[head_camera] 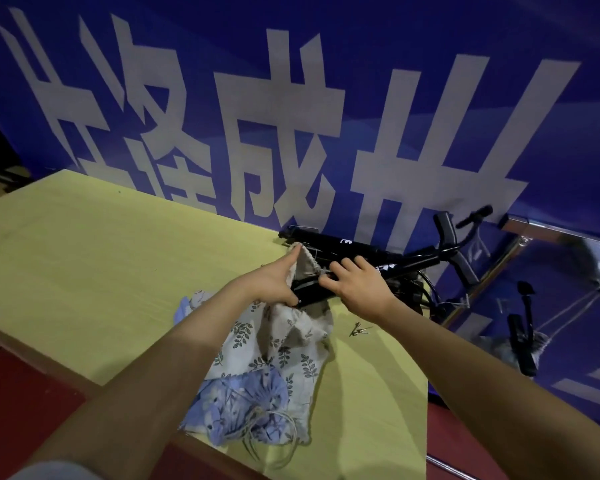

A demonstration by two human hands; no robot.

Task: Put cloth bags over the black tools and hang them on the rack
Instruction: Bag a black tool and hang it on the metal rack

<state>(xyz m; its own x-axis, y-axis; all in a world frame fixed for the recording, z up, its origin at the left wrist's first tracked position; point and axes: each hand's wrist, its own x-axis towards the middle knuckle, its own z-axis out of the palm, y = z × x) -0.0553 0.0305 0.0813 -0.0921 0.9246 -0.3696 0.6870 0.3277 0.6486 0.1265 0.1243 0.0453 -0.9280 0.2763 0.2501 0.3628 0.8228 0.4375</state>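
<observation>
- Nearest the person, a blue floral drawstring cloth bag [243,407] lies crumpled on the yellow-green cloth-covered table [84,258], its cords trailing.
- A beige leaf-printed cloth bag [284,344] lies partly over it, its mouth lifted.
- The left hand [274,282] pinches the bag's rim, holding the mouth open.
- The right hand [355,285] curls around a black tube-shaped tool [312,292], whose end sits at the bag's mouth.
- Small metal pins [359,330] lie just beside.
- Further black tools [361,251] lie heaped at the blue banner with large white characters [291,116].
</observation>
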